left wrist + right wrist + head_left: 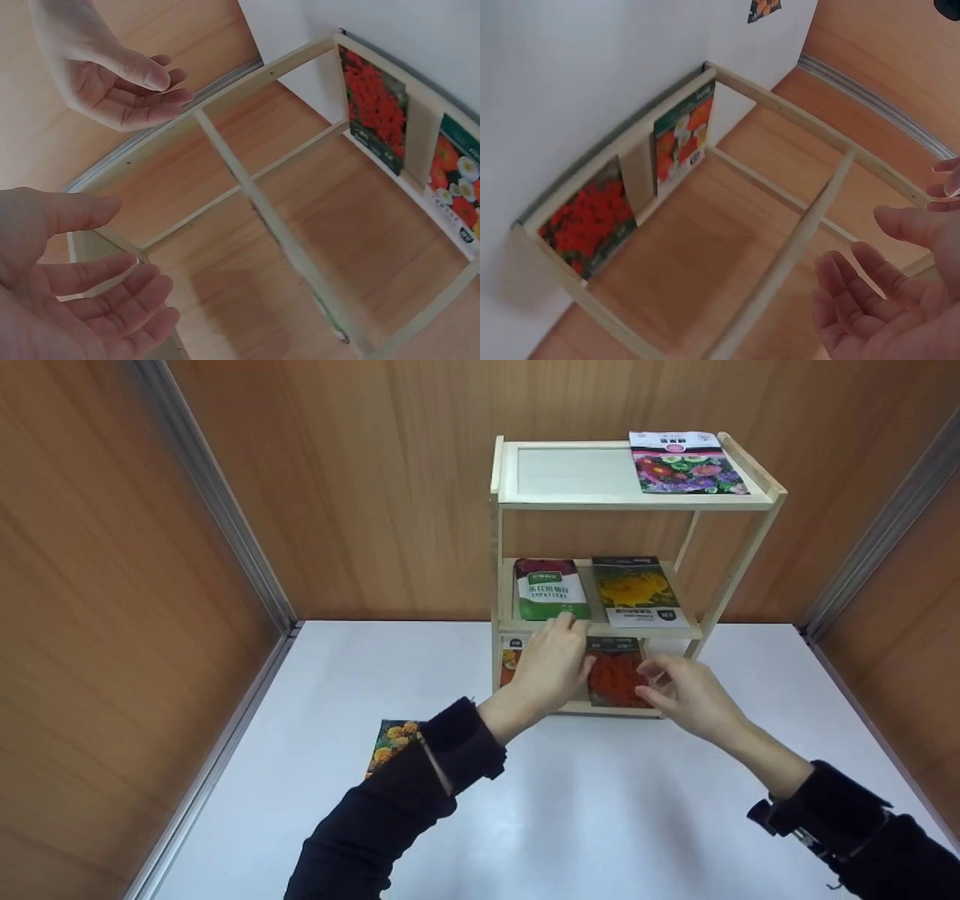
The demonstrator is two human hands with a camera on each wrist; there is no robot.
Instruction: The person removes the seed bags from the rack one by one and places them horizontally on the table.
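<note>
A pale wooden three-tier shelf stands on a white table. My left hand hovers in front of its lower tiers, fingers relaxed, holding nothing; its fingertips are near the green Impatiens packet on the middle tier. My right hand is beside it, in front of the red flower packet on the bottom tier, also holding nothing. The left wrist view shows both palms open, the left hand and the right hand. An orange flower packet lies at the bottom tier's left, partly hidden.
A yellow flower packet lies on the middle tier and a mixed-flower packet on the top tier. A marigold packet lies on the table under my left sleeve. Wooden walls enclose the table on three sides.
</note>
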